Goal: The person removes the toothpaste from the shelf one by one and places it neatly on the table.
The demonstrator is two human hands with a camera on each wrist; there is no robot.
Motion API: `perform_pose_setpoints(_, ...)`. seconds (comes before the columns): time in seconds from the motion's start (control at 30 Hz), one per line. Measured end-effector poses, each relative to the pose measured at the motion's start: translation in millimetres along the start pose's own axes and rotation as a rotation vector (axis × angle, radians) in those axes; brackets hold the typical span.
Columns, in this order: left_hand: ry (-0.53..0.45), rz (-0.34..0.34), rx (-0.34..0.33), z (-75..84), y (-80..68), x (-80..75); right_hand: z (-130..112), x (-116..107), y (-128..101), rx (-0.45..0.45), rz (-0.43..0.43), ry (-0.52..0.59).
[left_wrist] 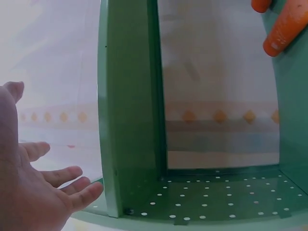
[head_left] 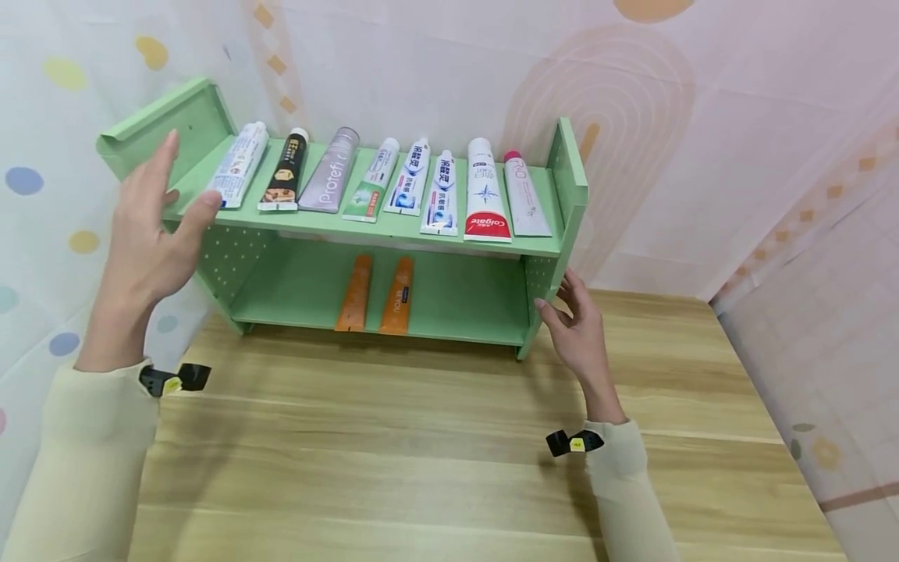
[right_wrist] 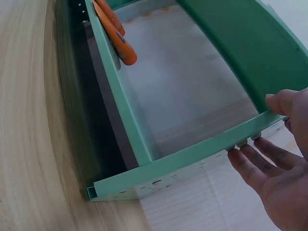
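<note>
A green two-tier shelf (head_left: 456,308) stands on a wooden table (head_left: 421,445). Several toothpaste tubes (head_left: 485,195) lie in a row on its top tier, and two orange tubes (head_left: 379,295) lie on the lower tier. My left hand (head_left: 154,222) is raised at the shelf's left end with its fingers straight. In the left wrist view this hand (left_wrist: 43,192) is spread just beside the left side panel (left_wrist: 130,120), holding nothing. My right hand (head_left: 565,312) holds the front edge of the right side panel (right_wrist: 192,161). The thumb is on the edge and the fingers (right_wrist: 250,159) lie on the outer face.
Patterned walls close in behind the shelf and on the left. The table's right edge (head_left: 779,437) runs beside another wall. Bare wood (right_wrist: 29,120) stretches in front of the shelf. An orange tube (right_wrist: 118,38) lies far inside the lower tier, away from my right hand.
</note>
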State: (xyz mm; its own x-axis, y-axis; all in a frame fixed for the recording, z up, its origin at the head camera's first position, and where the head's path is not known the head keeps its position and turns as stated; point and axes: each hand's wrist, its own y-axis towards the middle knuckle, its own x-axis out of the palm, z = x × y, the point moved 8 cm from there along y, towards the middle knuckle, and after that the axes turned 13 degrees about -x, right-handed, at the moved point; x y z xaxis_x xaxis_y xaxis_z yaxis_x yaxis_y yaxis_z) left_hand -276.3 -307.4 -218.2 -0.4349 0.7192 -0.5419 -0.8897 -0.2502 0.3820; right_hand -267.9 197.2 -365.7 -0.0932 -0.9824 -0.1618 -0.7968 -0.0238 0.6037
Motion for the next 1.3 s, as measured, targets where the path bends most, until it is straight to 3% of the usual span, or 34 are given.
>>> perform_pose_setpoints(0.7, 0.103, -0.321, -0.281, -11.0, 61.1, 19.8, 2.0, 1.7, -1.6, 0.023, 0.0, -0.009)
perform_pose_setpoints(1.0, 0.184, -0.419, -0.331, -12.0, 87.0, 23.6, 2.0, 1.7, -1.8, 0.022, 0.006, -0.019)
perform_pose_setpoints(1.3, 0.191, -0.511, -0.472, -22.4, 104.6, 31.5, 2.0, 1.4, -1.5, 0.017, 0.019, -0.026)
